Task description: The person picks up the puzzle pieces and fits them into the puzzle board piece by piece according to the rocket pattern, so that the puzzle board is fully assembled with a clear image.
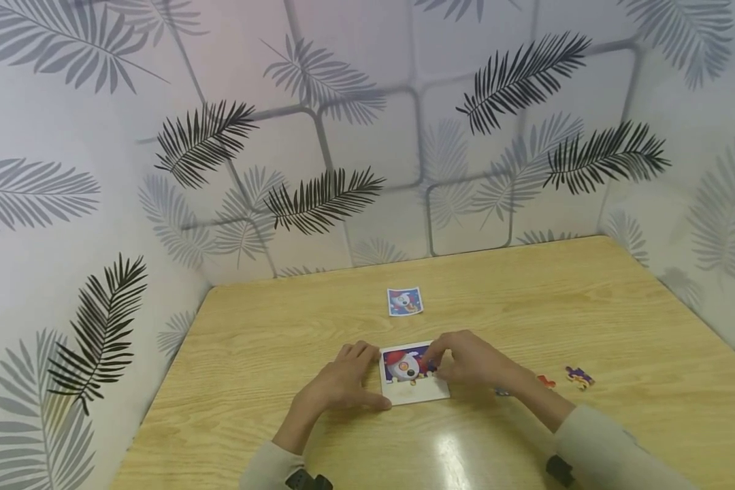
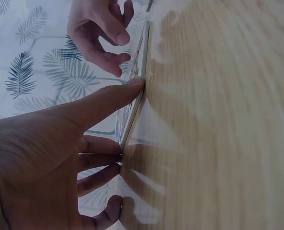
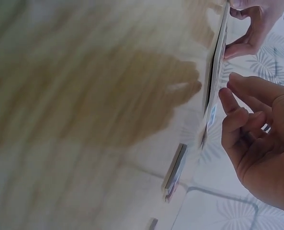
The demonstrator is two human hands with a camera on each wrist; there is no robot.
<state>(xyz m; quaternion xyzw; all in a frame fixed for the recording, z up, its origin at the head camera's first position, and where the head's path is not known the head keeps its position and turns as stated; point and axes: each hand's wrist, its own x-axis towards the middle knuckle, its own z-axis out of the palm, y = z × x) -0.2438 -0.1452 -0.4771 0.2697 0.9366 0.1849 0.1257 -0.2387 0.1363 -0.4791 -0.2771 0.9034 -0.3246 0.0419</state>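
Observation:
A square jigsaw puzzle board [image 1: 416,391] lies flat on the table. Its upper part shows a white cartoon animal in a red hat on dark blue; the lower strip is bare and pale. At the left edge, my left hand [image 1: 343,381] holds the board, the thumb on the lower edge and the fingers along the left side. My right hand [image 1: 471,361] is over the board's upper right, its bent index finger and thumb close to the picture. No piece shows between those fingertips in the right wrist view, where the right hand [image 3: 261,129] appears beside the board.
Beyond the board lies a small picture card [image 1: 405,301] with the same animal. To the right are loose puzzle pieces: a purple and yellow one [image 1: 580,376], a red one [image 1: 546,381] and a blue one [image 1: 501,392] partly behind the right forearm. A leaf-patterned wall [image 1: 380,156] borders the table.

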